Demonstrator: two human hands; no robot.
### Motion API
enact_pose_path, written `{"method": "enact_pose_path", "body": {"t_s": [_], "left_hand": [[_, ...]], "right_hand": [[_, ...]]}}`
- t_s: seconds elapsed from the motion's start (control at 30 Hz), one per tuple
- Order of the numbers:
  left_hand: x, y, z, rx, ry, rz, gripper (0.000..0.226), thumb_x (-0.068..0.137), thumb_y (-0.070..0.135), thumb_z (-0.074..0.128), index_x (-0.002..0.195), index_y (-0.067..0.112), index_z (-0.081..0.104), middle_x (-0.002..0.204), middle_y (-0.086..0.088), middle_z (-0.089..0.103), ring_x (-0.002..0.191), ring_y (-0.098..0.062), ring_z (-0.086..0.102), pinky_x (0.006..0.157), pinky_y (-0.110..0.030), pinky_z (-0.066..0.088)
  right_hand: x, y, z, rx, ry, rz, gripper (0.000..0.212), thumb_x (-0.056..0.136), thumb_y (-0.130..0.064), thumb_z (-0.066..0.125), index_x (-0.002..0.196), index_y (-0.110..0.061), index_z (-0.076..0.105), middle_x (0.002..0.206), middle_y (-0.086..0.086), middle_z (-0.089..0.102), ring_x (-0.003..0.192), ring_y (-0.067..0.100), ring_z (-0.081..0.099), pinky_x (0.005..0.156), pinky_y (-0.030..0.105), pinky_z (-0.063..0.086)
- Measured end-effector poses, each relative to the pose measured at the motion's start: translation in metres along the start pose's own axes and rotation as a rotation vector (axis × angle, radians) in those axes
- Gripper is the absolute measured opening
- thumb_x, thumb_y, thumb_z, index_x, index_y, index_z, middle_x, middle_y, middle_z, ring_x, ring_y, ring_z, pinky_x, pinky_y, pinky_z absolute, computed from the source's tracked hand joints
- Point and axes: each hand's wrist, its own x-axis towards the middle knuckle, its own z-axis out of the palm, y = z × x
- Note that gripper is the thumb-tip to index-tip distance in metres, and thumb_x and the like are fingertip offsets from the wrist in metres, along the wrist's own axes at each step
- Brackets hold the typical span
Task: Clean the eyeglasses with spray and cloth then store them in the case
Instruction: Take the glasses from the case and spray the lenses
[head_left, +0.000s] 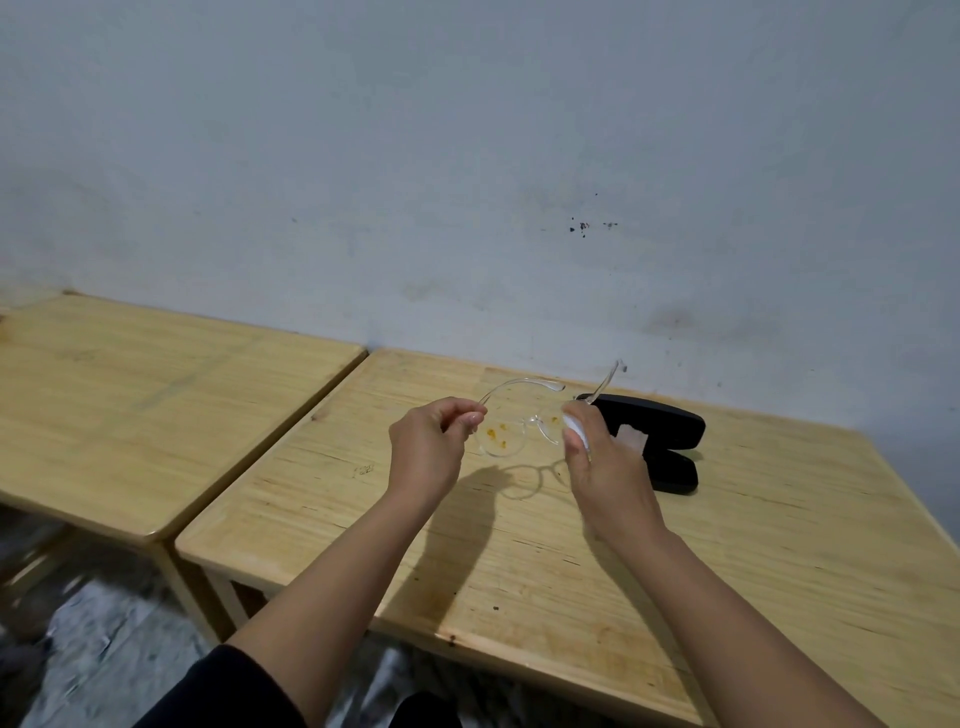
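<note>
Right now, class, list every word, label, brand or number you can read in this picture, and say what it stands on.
None can be read.
Wooden table: a small dark scribble left of the left hand, too small and blurred to read.
Eyeglasses, black case, white item in the right hand: no visible lettering.

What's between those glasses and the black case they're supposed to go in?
Little: the eyeglasses are held just left of the open case. The right hand lies between them, and a pale cloth sits inside the case.

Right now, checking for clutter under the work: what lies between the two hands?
In the head view, the eyeglasses span from left hand to right hand; beneath them, bare table.
</note>
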Motion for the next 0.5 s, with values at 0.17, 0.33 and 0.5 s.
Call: {"method": "enact_pose_path", "body": {"t_s": [0.17,0.33,0.5], "left_hand": [[-0.001,0.003,0.006,-0.01,-0.018,0.001,0.011,0.086,0.018,0.064,0.081,0.024,0.072,0.077,0.001,0.072,0.082,-0.011,0.068,0.078,-0.019,0.05],[-0.001,0.006,0.005,-0.007,-0.025,0.006,0.01,0.086,0.018,0.063,0.083,0.022,0.072,0.077,0.0,0.072,0.082,-0.012,0.068,0.076,-0.018,0.048],[0.002,0.007,-0.001,-0.03,-0.005,-0.004,0.013,0.087,0.018,0.063,0.08,0.027,0.071,0.076,0.001,0.072,0.081,-0.012,0.068,0.07,-0.013,0.047]], "right_hand": [[-0.003,-0.006,0.017,-0.142,-0.041,-0.063,0.038,0.094,-0.051,0.019,0.124,-0.039,0.039,0.08,-0.007,0.066,0.092,0.018,0.066,0.102,0.048,0.035],[-0.002,-0.018,0.015,-0.153,-0.033,-0.048,0.026,0.099,-0.039,0.028,0.119,-0.03,0.042,0.074,-0.006,0.06,0.086,0.023,0.065,0.075,0.031,0.024],[-0.004,-0.02,0.012,0.171,0.024,0.014,0.023,0.098,-0.034,0.035,0.119,-0.031,0.044,0.055,0.001,0.051,0.048,0.017,0.05,0.058,0.026,0.041]]}}
